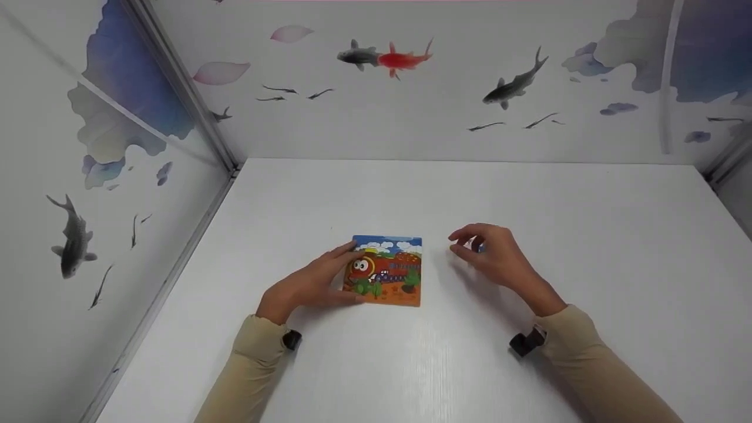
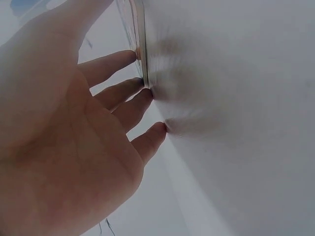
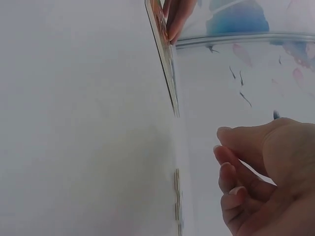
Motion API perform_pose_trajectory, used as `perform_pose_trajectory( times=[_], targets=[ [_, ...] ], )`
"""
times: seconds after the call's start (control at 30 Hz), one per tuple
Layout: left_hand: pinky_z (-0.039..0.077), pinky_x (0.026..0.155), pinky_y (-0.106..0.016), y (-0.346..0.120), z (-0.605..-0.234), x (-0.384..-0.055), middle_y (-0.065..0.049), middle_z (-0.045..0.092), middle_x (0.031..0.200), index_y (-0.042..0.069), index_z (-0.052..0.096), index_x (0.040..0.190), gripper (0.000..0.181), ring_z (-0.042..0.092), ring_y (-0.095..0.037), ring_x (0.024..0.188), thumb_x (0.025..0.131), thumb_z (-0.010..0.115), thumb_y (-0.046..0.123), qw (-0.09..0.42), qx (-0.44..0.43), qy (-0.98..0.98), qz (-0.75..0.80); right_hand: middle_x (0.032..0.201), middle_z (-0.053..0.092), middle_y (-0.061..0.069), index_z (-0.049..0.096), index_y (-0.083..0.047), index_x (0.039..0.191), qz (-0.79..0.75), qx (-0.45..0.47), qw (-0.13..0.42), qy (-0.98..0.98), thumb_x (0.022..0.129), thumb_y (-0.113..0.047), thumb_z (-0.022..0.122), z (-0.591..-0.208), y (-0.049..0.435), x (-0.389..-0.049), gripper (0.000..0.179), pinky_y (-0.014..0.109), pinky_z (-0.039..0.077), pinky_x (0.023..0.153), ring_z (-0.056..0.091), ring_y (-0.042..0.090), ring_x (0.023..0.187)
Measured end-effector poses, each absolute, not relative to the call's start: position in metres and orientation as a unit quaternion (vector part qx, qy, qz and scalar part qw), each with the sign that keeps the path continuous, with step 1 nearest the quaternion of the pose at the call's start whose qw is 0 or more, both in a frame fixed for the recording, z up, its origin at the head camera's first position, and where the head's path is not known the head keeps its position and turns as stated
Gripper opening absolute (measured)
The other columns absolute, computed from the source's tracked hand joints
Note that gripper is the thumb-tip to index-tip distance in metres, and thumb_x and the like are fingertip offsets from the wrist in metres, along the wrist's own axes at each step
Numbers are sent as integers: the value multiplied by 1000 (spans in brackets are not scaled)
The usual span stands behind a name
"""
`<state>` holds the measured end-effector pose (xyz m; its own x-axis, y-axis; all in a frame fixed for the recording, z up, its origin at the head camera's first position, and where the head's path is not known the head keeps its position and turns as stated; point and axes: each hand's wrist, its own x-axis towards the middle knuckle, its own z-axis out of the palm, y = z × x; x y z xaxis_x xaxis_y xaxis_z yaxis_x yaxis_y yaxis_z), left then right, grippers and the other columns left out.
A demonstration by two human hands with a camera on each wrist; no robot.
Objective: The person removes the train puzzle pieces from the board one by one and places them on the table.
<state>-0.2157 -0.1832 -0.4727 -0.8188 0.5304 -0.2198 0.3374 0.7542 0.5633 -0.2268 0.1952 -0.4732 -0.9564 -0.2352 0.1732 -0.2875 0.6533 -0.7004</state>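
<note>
A square picture board (image 1: 395, 276) with a cartoon train under a blue sky lies flat on the white table. My left hand (image 1: 317, 281) rests at its left side, fingers spread, the thumb along the bottom edge and fingertips over the upper left. In the left wrist view, some fingertips (image 2: 135, 55) touch the board's rim (image 2: 141, 39) and others the tabletop. To the right of the board, my right hand (image 1: 490, 255) hovers with loosely bent fingers and nothing between them. Below it, thin flat notched pieces (image 3: 177, 201) lie on the table; in the head view the hand mostly hides them.
The white table (image 1: 376, 364) meets a left wall (image 1: 35, 147) and a back wall (image 1: 411, 117), both printed with fish and petals. A metal frame post (image 1: 182, 88) stands at the back left corner. Black wrist devices (image 1: 527, 342) sit at both sleeve cuffs.
</note>
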Motion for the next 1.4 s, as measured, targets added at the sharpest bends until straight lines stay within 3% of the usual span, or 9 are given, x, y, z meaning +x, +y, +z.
perform_pose_trajectory(
  times=[0.3, 0.57, 0.77, 1.2, 1.4],
  targets=[
    [32, 131, -64, -187, -474, -213, -5, 17, 183, 35, 37, 170, 88, 18, -37, 170, 96, 84, 45, 190, 229, 915, 272, 107, 80, 5, 82, -12, 120, 394, 150, 33, -906, 102, -19, 78, -467, 165, -228, 20, 28, 51, 74, 60, 21, 88],
    [31, 133, -56, -192, -476, -218, -8, 24, 180, 14, 27, 172, 102, 28, -32, 166, 95, 84, 46, 175, 216, 914, 295, 105, 79, 3, 82, -14, 119, 406, 170, 36, -897, 102, -20, 78, -461, 145, -231, 19, 30, 50, 75, 59, 20, 86],
    [30, 134, -57, -191, -477, -223, -10, 30, 178, 11, 32, 170, 93, 26, -33, 167, 99, 80, 45, 142, 205, 923, 294, 102, 79, 3, 83, -12, 118, 416, 187, 34, -889, 103, -20, 77, -460, 129, -233, 18, 31, 49, 74, 59, 20, 84],
    [29, 134, -55, -186, -476, -222, -10, 30, 178, 14, 33, 170, 90, 26, -32, 167, 99, 80, 43, 162, 203, 924, 279, 106, 77, 3, 81, -11, 122, 430, 201, -49, -879, 103, -19, 76, -475, 97, -238, 22, 31, 54, 75, 60, 18, 85],
    [31, 133, -58, -187, -475, -223, -7, 26, 180, 24, 39, 168, 85, 23, -33, 168, 97, 82, 41, 165, 218, 919, 285, 106, 76, 4, 80, -12, 123, 432, 200, -63, -877, 102, -19, 76, -479, 87, -237, 22, 34, 60, 83, 65, 17, 90]
  ],
)
